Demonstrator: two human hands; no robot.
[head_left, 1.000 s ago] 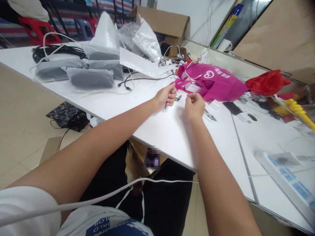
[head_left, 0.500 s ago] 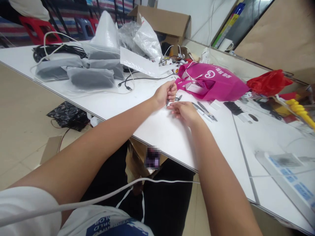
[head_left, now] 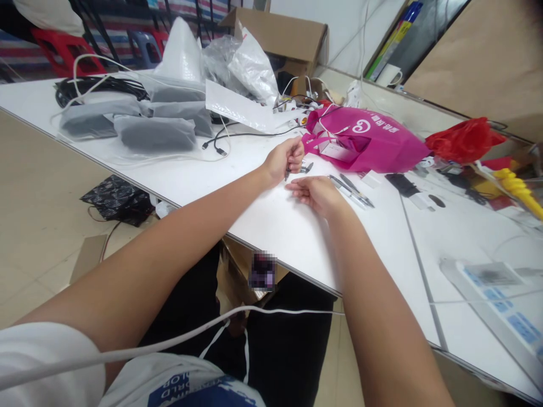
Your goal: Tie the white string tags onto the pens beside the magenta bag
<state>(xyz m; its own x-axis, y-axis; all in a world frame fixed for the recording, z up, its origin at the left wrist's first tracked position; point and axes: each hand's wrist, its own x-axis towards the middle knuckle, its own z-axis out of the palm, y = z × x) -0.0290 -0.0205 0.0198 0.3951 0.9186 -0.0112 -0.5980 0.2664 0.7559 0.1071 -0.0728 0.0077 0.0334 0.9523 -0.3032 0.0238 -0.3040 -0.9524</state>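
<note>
My left hand (head_left: 286, 159) is curled closed above the white table (head_left: 275, 226). A dark pen tip sticks out below its fingers, and most of that pen is hidden by the hand. Just beyond the fingers shows the end of a dark pen (head_left: 307, 168); whether it is the same pen I cannot tell. Close below and to the right is my right hand (head_left: 316, 195), its fingers stretched toward the pen tip and loosely bent, with nothing visible in them. Beside its wrist lie a few pens (head_left: 352, 192), side by side on the table.
A magenta bag (head_left: 382, 141) with a white box inside lies beyond my hands. Grey wrapped packages (head_left: 155, 133) and a black cable (head_left: 220, 151) are at the left. A red plastic bag (head_left: 464, 140) sits at the right. A white cable (head_left: 190, 336) crosses before my body.
Both hands hold nearly the same pose and place. The whole view has shifted very slightly.
</note>
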